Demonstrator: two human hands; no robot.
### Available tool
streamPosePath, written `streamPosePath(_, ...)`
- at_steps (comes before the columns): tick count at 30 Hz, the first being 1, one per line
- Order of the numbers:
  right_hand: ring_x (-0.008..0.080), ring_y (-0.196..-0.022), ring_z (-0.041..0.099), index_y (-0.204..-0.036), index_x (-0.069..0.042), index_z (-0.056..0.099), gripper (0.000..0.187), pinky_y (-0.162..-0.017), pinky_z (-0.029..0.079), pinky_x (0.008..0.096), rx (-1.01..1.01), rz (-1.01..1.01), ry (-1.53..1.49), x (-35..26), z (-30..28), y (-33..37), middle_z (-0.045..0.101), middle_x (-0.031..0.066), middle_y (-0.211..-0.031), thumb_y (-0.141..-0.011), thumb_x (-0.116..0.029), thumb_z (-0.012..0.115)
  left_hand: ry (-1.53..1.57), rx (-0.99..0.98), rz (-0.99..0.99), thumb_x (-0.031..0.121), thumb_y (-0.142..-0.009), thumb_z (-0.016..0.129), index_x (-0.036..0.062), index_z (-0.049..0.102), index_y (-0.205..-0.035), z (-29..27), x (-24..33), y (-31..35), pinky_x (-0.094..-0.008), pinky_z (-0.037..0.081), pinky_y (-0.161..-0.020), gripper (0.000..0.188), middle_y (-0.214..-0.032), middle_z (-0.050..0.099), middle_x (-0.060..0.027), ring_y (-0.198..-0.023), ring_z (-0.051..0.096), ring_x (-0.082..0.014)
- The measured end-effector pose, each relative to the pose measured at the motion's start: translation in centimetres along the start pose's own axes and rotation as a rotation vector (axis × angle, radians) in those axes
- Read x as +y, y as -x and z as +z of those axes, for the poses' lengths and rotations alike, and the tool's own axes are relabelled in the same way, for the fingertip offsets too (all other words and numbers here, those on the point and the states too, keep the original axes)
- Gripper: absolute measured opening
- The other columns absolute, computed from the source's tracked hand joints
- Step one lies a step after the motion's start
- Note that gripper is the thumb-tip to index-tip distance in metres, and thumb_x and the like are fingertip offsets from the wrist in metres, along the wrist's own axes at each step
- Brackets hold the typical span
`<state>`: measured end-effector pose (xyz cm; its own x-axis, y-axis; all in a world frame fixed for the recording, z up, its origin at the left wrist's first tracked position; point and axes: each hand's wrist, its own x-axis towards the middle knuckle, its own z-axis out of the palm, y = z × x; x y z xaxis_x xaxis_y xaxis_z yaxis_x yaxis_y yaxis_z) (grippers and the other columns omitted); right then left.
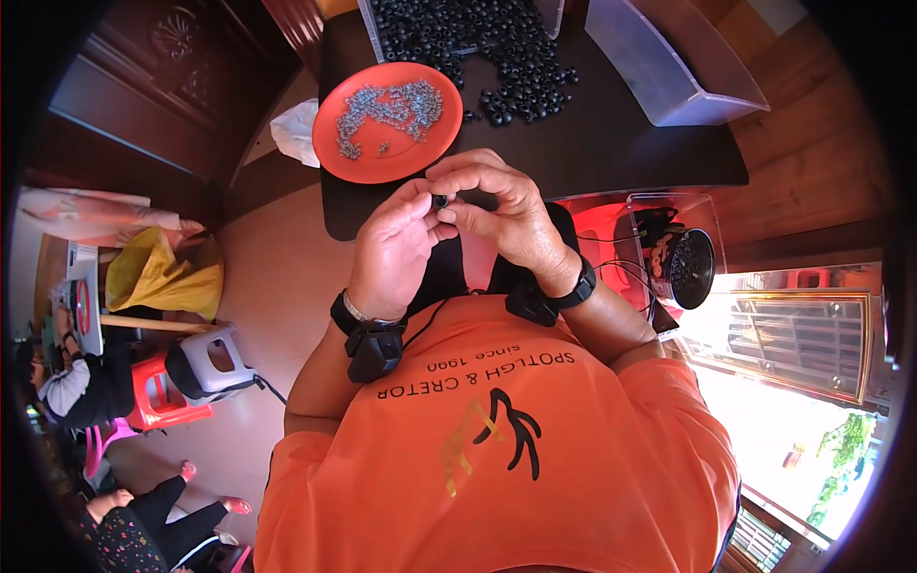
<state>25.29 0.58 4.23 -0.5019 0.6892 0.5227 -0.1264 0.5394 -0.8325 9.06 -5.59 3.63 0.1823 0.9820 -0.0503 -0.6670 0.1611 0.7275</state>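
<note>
Above the near table edge, my left hand (394, 246) and my right hand (501, 205) meet at the fingertips. Between them sits a small black round piece (440, 201), dark and hollow-looking. My left thumb and fingers close on it from one side; the right thumb and forefinger pinch at it from the other. Whether a tiny metal part is also in the right fingers is hidden. Just beyond the left hand lies an orange-red plate (339, 158) with many small silver metal pieces (420, 107). Similar black round pieces (525, 91) spill over the table past the plate.
A clear bin (373, 33) of black pieces lies on its side on the dark table (611, 158). An upright-walled translucent bin (669, 76) stands at right. White crumpled plastic (294, 132) lies left of the plate. A black round container (690, 267) is below right. Other people sit far left.
</note>
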Motion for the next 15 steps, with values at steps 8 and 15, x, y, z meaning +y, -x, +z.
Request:
streamPosePath(8, 0.0197, -0.108, 0.057, -0.103, -0.008, 0.070, 0.026, -0.094, 0.045, 0.0333, -0.044, 0.115, -0.206, 0.4, 1.6, -0.9, 0.065, 0.0066, -0.110, -0.078, -0.004, 0.074, -0.021, 0.056, 0.023, 0.024, -0.096, 0.047, 0.0090, 0.056, -0.104, -0.9, 0.9, 0.8, -0.0296, 0.041, -0.085, 0.019, -0.101, 0.057, 0.0002, -0.094, 0.054, -0.0101)
streamPosePath(15, 0.0220, -0.111, 0.057, -0.108, -0.007, 0.069, 0.024, -0.096, 0.045, 0.0338, -0.187, 0.173, 0.038, 0.6, 1.0, -5.2, 0.065, 0.0070, -0.111, -0.085, -0.003, 0.068, -0.001, 0.040, 0.067, 0.028, -0.096, 0.048, 0.0082, 0.054, -0.108, -4.3, 1.1, 1.9, -0.0324, 0.041, -0.087, 0.023, -0.105, 0.057, -0.0018, -0.102, 0.056, -0.0166)
